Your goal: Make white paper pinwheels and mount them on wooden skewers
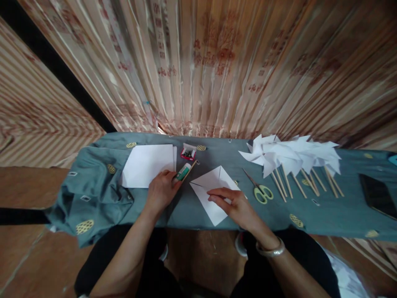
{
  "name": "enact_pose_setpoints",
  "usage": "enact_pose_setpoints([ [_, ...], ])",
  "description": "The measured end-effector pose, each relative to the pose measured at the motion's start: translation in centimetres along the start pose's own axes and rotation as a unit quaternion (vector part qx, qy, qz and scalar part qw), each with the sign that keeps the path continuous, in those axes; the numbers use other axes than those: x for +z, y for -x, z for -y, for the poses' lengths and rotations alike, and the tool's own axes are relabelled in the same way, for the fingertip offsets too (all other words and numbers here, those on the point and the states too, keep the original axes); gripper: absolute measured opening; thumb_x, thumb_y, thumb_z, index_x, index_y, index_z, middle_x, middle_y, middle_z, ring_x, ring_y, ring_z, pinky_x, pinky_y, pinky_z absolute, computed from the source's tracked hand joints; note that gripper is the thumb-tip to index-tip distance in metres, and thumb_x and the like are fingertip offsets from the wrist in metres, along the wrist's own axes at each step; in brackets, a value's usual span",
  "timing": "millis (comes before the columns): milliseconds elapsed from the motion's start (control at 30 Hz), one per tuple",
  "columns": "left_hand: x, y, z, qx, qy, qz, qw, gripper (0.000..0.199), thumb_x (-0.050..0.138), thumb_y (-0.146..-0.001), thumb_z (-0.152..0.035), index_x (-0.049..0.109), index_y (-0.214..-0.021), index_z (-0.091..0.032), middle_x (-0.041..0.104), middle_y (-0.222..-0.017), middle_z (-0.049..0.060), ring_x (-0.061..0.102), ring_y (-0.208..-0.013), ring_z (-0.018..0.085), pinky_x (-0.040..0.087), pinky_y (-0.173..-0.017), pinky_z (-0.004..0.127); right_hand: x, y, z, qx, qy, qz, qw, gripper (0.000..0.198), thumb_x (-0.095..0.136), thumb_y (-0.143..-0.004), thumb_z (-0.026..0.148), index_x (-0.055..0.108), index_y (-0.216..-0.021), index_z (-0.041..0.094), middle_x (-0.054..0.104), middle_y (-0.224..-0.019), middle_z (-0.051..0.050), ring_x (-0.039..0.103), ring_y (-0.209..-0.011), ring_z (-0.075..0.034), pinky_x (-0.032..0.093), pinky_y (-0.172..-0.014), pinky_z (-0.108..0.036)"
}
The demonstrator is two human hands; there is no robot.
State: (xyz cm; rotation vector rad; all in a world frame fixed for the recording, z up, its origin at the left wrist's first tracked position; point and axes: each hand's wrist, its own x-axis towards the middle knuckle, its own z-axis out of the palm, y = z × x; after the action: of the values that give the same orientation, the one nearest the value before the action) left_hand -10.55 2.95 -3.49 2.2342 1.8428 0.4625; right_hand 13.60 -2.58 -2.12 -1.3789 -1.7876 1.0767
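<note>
My left hand (161, 189) has its fingers closed around the lower end of a glue stick (185, 170) with a green label. A thin wooden stick (192, 166) lies along the glue stick's right side. My right hand (234, 203) rests over a square sheet of white paper (214, 209). Its thumb and index finger are stretched out with a small gap between them, and nothing shows in it. Slits or dark lines run inward from the sheet's corners. Right of this sheet lies a pair of scissors (262, 193) with pale green handles.
A stack of white paper (149, 165) lies at the left. Behind the glue stick stands a small open red box (188, 152) holding dark bits. Several white paper pinwheels (291, 155) on wooden sticks overlap at the right, near a dark phone (376, 194). A grey-green cloth (105, 186) covers the table.
</note>
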Motion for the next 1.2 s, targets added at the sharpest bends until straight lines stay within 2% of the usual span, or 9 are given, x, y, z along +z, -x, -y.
enact_pose_setpoints([
  [100, 0.0, -0.3, -0.3, -0.017, 0.066, -0.049, 0.996, 0.024, 0.058, -0.083, -0.029, 0.071, -0.100, -0.017, 0.069, -0.093, 0.008, 0.065, -0.081, 0.021, 0.051, -0.075, 0.031, -0.2, 0.6, -1.1, 0.022, -0.060, -0.042, 0.997, 0.021, 0.062, -0.086, 0.038, 0.075, -0.096, 0.024, 0.077, -0.090, -0.005, 0.069, -0.084, -0.021, 0.052, -0.080, -0.034],
  [200, 0.1, -0.4, -1.2, -0.051, 0.274, -0.069, 0.958, 0.031, 0.063, -0.078, -0.036, 0.072, -0.100, -0.016, 0.071, -0.092, 0.006, 0.065, -0.076, 0.018, 0.051, -0.072, 0.029, -0.6, 0.6, -1.4, 0.047, -0.124, -0.086, 0.987, 0.024, 0.065, -0.082, 0.041, 0.075, -0.096, 0.024, 0.077, -0.087, -0.005, 0.068, -0.079, -0.020, 0.052, -0.076, -0.034],
  [300, 0.2, 0.3, -3.4, -0.082, 0.495, 0.025, 0.865, 0.040, 0.070, -0.071, -0.043, 0.074, -0.100, -0.016, 0.075, -0.090, 0.005, 0.066, -0.076, 0.019, 0.053, -0.071, 0.030, -1.0, 0.2, -1.0, 0.058, -0.215, -0.097, 0.970, 0.030, 0.072, -0.077, 0.043, 0.073, -0.100, 0.024, 0.076, -0.095, -0.006, 0.068, -0.082, -0.019, 0.052, -0.075, -0.032],
  [367, 0.3, 0.9, -5.3, -0.074, 0.560, 0.097, 0.820, 0.038, 0.074, -0.068, -0.041, 0.076, -0.096, -0.016, 0.077, -0.093, 0.005, 0.068, -0.083, 0.021, 0.053, -0.077, 0.033, -1.0, 0.0, -0.7, 0.064, -0.295, -0.078, 0.950, 0.038, 0.077, -0.072, 0.045, 0.072, -0.103, 0.025, 0.075, -0.101, -0.005, 0.068, -0.085, -0.018, 0.053, -0.076, -0.031],
  [467, 0.3, 1.8, -7.4, -0.061, 0.582, 0.181, 0.790, 0.035, 0.075, -0.068, -0.039, 0.077, -0.095, -0.017, 0.077, -0.097, 0.006, 0.068, -0.092, 0.025, 0.052, -0.084, 0.035, -0.8, -0.2, -0.3, 0.092, -0.386, -0.057, 0.916, 0.040, 0.080, -0.066, 0.049, 0.073, -0.096, 0.023, 0.075, -0.096, -0.004, 0.067, -0.085, -0.019, 0.052, -0.075, -0.030],
  [600, 0.7, 2.3, -8.3, -0.070, 0.594, 0.206, 0.775, 0.039, 0.077, -0.066, -0.040, 0.077, -0.096, -0.016, 0.077, -0.096, 0.007, 0.069, -0.088, 0.024, 0.052, -0.083, 0.034, -1.1, -0.4, -0.3, 0.126, -0.439, -0.075, 0.886, 0.034, 0.084, -0.062, 0.045, 0.075, -0.085, 0.020, 0.075, -0.081, -0.002, 0.064, -0.068, -0.014, 0.051, -0.065, -0.026],
  [800, 0.6, 1.6, -6.2, -0.080, 0.535, 0.172, 0.823, 0.042, 0.077, -0.065, -0.042, 0.075, -0.097, -0.015, 0.076, -0.082, 0.007, 0.068, -0.073, 0.020, 0.053, -0.073, 0.033, -3.2, -1.3, -1.6, 0.145, -0.480, -0.177, 0.847, 0.037, 0.087, -0.056, 0.047, 0.073, -0.078, 0.020, 0.073, -0.077, -0.002, 0.061, -0.061, -0.012, 0.053, -0.058, -0.023],
  [1000, 0.2, -1.0, -1.5, -0.044, 0.253, -0.075, 0.963, 0.037, 0.065, -0.074, -0.035, 0.070, -0.108, -0.020, 0.074, -0.103, 0.006, 0.066, -0.088, 0.022, 0.053, -0.087, 0.036, -4.4, -1.2, -2.9, 0.157, -0.501, -0.202, 0.827, 0.030, 0.081, -0.069, 0.047, 0.068, -0.076, 0.021, 0.072, -0.074, 0.001, 0.063, -0.061, -0.010, 0.055, -0.061, -0.022],
  [1200, 2.0, -2.7, -0.5, 0.078, 0.080, -0.073, 0.991, 0.029, 0.057, -0.081, -0.021, 0.069, -0.107, -0.017, 0.071, -0.112, 0.010, 0.061, -0.106, 0.028, 0.050, -0.096, 0.044, -5.1, -1.0, -3.2, 0.150, -0.487, -0.226, 0.830, 0.027, 0.084, -0.065, 0.041, 0.069, -0.075, 0.020, 0.070, -0.071, 0.002, 0.061, -0.060, -0.009, 0.055, -0.064, -0.022],
])
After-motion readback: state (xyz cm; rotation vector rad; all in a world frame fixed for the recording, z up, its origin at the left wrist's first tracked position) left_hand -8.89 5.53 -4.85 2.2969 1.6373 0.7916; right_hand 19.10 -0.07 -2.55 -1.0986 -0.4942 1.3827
